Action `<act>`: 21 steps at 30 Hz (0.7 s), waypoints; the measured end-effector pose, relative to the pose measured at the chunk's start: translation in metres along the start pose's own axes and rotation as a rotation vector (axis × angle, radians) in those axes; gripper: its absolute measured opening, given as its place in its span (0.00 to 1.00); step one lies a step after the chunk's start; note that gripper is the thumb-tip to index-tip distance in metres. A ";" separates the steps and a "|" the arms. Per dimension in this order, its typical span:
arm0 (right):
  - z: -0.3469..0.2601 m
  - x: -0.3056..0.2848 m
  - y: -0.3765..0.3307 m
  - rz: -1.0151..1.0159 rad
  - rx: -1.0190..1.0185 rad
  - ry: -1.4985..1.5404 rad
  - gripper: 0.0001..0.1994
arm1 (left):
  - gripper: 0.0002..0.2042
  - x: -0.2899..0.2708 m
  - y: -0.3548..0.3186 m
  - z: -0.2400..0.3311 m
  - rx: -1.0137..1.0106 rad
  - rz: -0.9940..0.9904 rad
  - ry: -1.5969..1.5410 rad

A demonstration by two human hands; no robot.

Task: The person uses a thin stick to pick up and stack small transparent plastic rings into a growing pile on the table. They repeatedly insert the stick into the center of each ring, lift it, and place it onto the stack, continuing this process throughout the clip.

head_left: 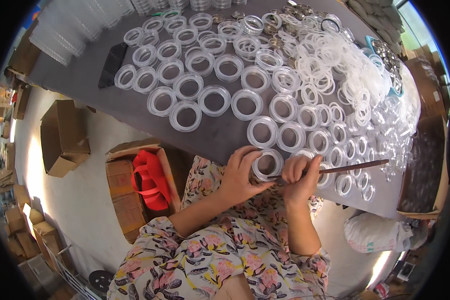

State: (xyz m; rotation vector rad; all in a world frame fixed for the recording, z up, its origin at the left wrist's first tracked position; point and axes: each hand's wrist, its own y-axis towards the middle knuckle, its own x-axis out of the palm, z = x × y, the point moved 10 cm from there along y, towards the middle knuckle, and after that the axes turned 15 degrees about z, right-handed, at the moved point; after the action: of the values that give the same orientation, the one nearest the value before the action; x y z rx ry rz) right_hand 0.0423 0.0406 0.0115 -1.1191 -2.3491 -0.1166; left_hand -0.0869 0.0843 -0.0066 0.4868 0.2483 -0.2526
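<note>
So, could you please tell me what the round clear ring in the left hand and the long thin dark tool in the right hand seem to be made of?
The round clear ring looks like glossy transparent plastic: the grey table shows through it. The long thin dark tool in the right hand looks like dull metal, flat and narrow, though that is uncertain.

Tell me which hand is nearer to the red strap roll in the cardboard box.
Left. The left hand holds a clear ring at the table edge, just right of the red strap roll. The right hand, gripping a thin stick, sits farther right.
</note>
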 end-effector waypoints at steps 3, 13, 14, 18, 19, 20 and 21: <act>0.011 0.004 0.000 -0.024 0.034 0.090 0.25 | 0.36 0.007 0.000 0.003 0.002 -0.019 0.051; 0.004 0.043 0.022 -0.235 -0.237 -0.118 0.28 | 0.36 0.006 0.003 0.005 0.065 0.060 0.064; 0.004 0.038 0.018 -0.232 -0.222 -0.129 0.28 | 0.36 0.006 0.003 0.006 0.066 0.050 0.068; -0.009 0.038 0.007 -0.257 -0.353 -0.134 0.24 | 0.35 0.013 0.002 0.006 0.076 0.011 0.088; -0.008 0.035 0.015 -0.215 -0.295 -0.115 0.25 | 0.35 0.013 0.002 0.006 0.084 0.019 0.096; -0.015 0.030 0.017 -0.187 -0.281 -0.041 0.24 | 0.36 0.013 0.001 0.007 0.093 0.027 0.104; -0.024 0.026 0.022 -0.161 -0.273 0.035 0.24 | 0.36 0.012 0.002 0.008 0.108 0.038 0.110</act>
State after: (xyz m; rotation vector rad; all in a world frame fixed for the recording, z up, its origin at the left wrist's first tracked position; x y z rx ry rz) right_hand 0.0551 0.0657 0.0419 -1.0380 -2.4410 -0.5240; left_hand -0.0732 0.0803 -0.0024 0.6123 0.3337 -0.2030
